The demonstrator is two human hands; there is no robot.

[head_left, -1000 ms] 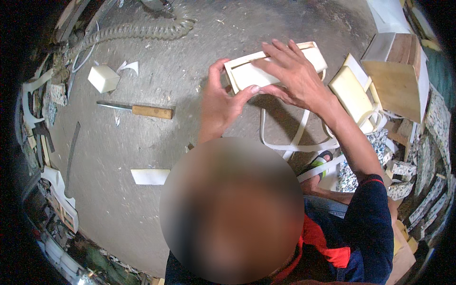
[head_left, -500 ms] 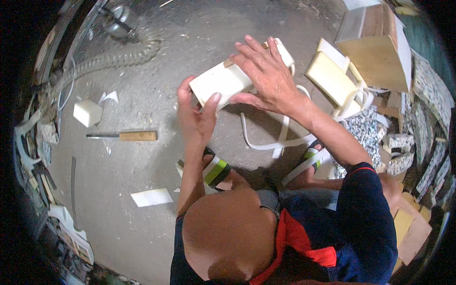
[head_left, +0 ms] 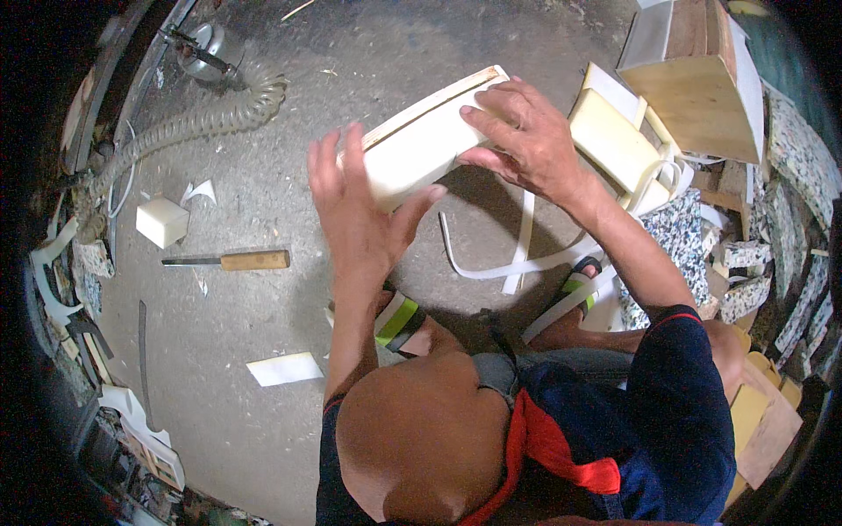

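Note:
A long cream-white foam block [head_left: 425, 145], with a thin wooden strip along its far upper edge, is held tilted above the floor between both hands. My left hand [head_left: 364, 188] grips its left end, thumb on the near side and fingers at the far side. At the right end my right hand [head_left: 531, 140] clasps it, thumb low and fingers over the top. Below it a white foam strip [head_left: 517, 266] curls on the floor. To the left lies a hand tool [head_left: 254, 260] with a wooden handle and a narrow dark blade.
A pale foam cube [head_left: 162, 223] and a flat white offcut [head_left: 284, 369] lie on the left floor. A coiled clear hose [head_left: 206, 110] runs to the far left. On the right are a wooden box [head_left: 697, 105], a yellow foam pad [head_left: 610, 136] and speckled foam scraps [head_left: 667, 250].
The block has turned so its wood-stripped edge shows along its length. My right hand has slid from its top to its right end; my left fingers have shifted over its left end.

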